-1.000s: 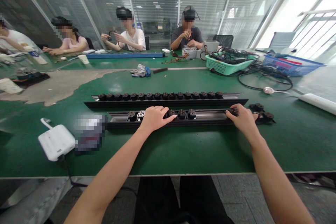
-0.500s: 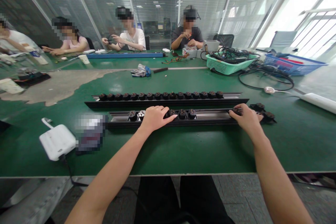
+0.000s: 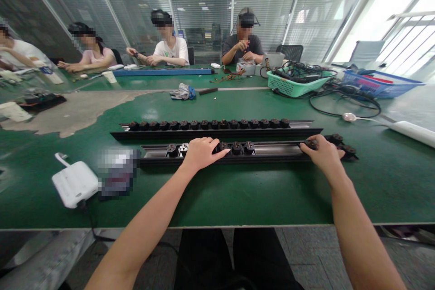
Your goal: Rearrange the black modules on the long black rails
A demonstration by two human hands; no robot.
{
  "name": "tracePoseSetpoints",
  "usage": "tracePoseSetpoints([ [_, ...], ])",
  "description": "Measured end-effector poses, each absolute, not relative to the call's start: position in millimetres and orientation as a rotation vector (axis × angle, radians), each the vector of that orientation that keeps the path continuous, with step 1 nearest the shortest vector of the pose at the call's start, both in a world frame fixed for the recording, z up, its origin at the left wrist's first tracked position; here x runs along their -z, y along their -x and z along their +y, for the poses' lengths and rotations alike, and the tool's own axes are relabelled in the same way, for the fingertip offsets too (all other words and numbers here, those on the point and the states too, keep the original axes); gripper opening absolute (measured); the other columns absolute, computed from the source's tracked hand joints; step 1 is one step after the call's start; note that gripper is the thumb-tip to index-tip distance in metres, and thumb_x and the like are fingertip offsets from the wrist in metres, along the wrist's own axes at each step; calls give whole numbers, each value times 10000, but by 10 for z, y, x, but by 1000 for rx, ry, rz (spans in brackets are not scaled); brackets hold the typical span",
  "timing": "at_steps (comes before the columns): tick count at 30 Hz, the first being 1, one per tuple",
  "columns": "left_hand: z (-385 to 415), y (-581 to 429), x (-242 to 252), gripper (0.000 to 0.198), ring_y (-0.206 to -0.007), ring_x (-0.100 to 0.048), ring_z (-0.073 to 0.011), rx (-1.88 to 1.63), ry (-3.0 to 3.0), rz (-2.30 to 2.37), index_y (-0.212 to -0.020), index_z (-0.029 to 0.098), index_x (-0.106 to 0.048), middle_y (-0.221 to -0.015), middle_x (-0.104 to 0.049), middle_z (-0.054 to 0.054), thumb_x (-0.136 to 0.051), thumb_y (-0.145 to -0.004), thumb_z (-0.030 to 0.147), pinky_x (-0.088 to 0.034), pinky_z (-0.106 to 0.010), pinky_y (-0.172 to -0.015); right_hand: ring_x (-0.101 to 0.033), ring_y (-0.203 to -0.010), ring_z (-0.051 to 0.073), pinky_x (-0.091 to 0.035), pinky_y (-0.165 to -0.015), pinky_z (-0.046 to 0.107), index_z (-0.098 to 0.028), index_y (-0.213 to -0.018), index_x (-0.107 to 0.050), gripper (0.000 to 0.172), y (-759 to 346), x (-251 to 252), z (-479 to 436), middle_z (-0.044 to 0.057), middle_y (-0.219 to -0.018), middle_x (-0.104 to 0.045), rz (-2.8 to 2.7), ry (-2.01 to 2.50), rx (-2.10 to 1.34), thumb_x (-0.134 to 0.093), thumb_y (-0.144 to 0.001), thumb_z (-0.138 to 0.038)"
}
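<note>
Two long black rails lie side by side on the green table. The far rail carries a full row of black socket modules. The near rail holds only a few modules around its middle. My left hand rests flat on the near rail with fingers stretched out over the modules. My right hand is curled at the rail's right end, fingertips closed on a black socket module. Several loose modules lie just right of that hand.
A white adapter box and a blurred item sit at the near left. A green basket of cables, a blue basket and black cable loops are at the far right. Other people sit working along the table's far side.
My right hand has slid a little to the right along the near rail, towards the loose modules. My left hand has stayed in place.
</note>
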State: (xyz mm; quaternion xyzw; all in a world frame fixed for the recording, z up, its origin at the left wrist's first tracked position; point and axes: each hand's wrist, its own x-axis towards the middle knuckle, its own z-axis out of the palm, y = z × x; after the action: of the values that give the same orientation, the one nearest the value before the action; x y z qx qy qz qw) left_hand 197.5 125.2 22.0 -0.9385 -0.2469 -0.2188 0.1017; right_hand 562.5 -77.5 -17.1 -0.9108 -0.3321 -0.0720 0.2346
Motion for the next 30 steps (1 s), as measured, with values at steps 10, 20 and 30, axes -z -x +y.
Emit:
tracePoseSetpoints([
  [10,1262,-1974,-208,595,-775,-674,-230,658,2771,-715,-971,176,-739,-839,-731,-91,-412,-971,673,-443,-335,-660,-580,-922,348,-354,-839,527,-244,-943,-641,415,-5663,203,-798,127,-925,-693,-899,2470,217,-528,-747,-592],
  [20,1263,-1972,-205,585,-784,-677,-233,653,2780,-723,-974,175,-737,-847,-730,-93,-420,-971,668,-439,-335,-665,-572,-939,360,-336,-836,517,-250,-978,-651,415,-5688,191,-823,122,-912,-686,-877,2497,200,-525,-762,-581],
  [30,1252,-1976,-210,595,-787,-685,-235,635,2765,-725,-977,168,-735,-855,-737,-91,-413,-975,668,-428,-332,-658,-578,-956,348,-338,-866,513,-256,-1015,-666,421,-5701,173,-828,110,-933,-692,-834,2533,179,-539,-759,-565],
])
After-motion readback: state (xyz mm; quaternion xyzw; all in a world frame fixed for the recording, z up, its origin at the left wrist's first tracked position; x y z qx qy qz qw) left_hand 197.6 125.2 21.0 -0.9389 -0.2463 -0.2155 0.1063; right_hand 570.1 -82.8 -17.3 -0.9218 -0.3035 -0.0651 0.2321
